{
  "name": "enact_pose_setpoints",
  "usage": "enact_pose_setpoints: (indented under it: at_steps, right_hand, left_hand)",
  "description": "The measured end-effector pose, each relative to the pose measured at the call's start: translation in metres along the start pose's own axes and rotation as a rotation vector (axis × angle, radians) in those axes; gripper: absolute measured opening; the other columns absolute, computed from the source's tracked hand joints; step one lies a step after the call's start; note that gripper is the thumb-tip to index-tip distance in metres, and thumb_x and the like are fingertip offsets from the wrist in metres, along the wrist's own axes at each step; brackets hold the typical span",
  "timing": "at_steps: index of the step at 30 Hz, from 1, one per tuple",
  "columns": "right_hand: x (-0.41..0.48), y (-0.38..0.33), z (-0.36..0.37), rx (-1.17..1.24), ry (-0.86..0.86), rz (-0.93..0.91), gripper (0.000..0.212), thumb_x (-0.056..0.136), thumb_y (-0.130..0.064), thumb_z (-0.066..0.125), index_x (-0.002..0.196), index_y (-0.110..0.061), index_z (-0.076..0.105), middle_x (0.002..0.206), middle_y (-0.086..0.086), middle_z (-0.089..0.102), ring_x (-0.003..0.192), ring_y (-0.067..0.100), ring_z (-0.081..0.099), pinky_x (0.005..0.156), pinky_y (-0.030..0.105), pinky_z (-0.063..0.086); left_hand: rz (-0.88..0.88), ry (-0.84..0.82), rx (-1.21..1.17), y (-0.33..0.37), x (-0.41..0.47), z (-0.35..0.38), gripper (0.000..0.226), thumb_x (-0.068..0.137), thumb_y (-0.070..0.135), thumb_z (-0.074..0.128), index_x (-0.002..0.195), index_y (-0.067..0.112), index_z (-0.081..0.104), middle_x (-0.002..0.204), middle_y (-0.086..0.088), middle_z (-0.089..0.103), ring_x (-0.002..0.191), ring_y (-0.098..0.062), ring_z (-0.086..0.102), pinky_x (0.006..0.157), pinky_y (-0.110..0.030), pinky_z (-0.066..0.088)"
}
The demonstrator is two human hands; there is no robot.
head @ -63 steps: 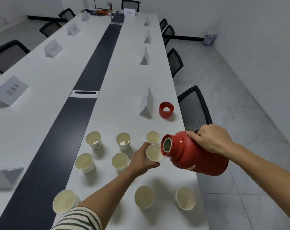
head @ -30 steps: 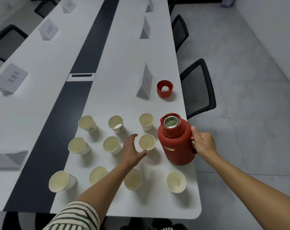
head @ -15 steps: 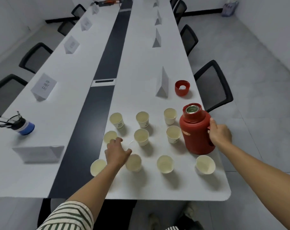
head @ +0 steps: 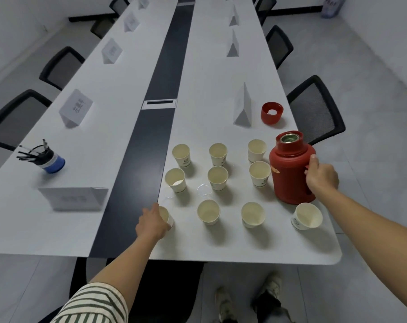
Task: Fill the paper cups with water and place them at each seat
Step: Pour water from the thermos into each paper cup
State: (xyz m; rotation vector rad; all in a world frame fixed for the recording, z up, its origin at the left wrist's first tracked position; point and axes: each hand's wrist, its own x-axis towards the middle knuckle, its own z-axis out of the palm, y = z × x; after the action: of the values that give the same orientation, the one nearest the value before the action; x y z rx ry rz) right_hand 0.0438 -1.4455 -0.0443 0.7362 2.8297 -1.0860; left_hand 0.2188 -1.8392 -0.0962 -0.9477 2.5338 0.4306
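Observation:
Several white paper cups stand in rows on the near end of the long white table [head: 221, 248]. My left hand [head: 152, 223] is closed around the front left cup [head: 169, 219] at the edge of the dark centre strip. A red thermos [head: 289, 170] stands upright with its mouth uncovered, at the right of the cups. My right hand [head: 320, 176] grips its handle. Another cup [head: 259, 173] stands right beside the thermos. The red thermos lid [head: 272, 113] lies upturned farther back.
White name cards [head: 243, 108] stand at each seat along both sides, and one [head: 75, 198] lies at the near left. A blue pen holder [head: 49, 159] stands at the left. Black mesh chairs [head: 314, 110] line the table. Small water spots [head: 203, 190] lie between the cups.
The thermos went from tilted over a cup to standing upright on the table. My left hand let go of the middle cup and moved left to the front left cup.

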Motion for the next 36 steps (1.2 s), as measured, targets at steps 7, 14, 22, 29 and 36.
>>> enact_pose_setpoints:
  at_steps: [7,14,22,29,36]
  right_hand:
    - [0.003,0.001,-0.002,-0.001,-0.029,0.003,0.070,0.104,-0.050,0.024,0.099,-0.001,0.073,0.113,0.021,0.069,0.107,0.041,0.059,0.092,0.043,0.042]
    - [0.012,0.012,-0.010,0.050,-0.072,-0.010,0.068,0.104,-0.049,0.026,0.094,-0.001,0.074,0.106,0.020,0.071,0.102,0.040,0.061,0.090,0.042,0.043]
    - [0.048,0.036,-0.033,0.200,-0.126,-0.063,0.059,0.103,-0.044,0.039,0.090,0.001,0.075,0.095,0.019,0.074,0.094,0.036,0.065,0.087,0.040,0.046]
    - [0.091,0.041,-0.050,0.113,-0.192,-0.226,0.055,0.102,-0.044,0.042,0.064,-0.015,0.070,0.067,0.005,0.067,0.076,0.030,0.064,0.071,0.032,0.040]
    - [0.122,0.020,-0.079,0.019,-0.254,-0.451,0.064,0.100,-0.045,0.046,0.042,-0.019,0.056,0.050,-0.004,0.060,0.056,0.020,0.058,0.061,0.032,0.040]
  left_hand:
    - [0.130,0.209,-0.206,0.033,-0.011,-0.027,0.068,0.073,0.047,0.070,0.130,0.025,0.041,0.117,-0.003,0.048,0.101,-0.027,0.057,0.074,-0.033,0.042]
    - [0.312,0.269,-0.446,0.099,-0.022,-0.048,0.067,0.067,0.045,0.080,0.119,0.019,0.045,0.110,0.004,0.050,0.097,-0.020,0.053,0.080,-0.036,0.049]
    - [0.443,0.126,-0.668,0.191,-0.037,-0.038,0.081,0.061,0.038,0.075,0.133,0.021,0.042,0.121,0.007,0.047,0.109,-0.015,0.049,0.089,-0.029,0.042]
    - [0.405,0.101,-0.719,0.251,-0.039,-0.014,0.066,0.056,0.041,0.080,0.110,0.021,0.048,0.109,0.005,0.053,0.096,-0.012,0.056,0.074,-0.021,0.045]
    - [0.521,0.080,-0.722,0.291,-0.045,-0.002,0.054,0.068,0.020,0.082,0.109,0.020,0.048,0.096,0.012,0.056,0.087,-0.006,0.056,0.065,-0.018,0.044]
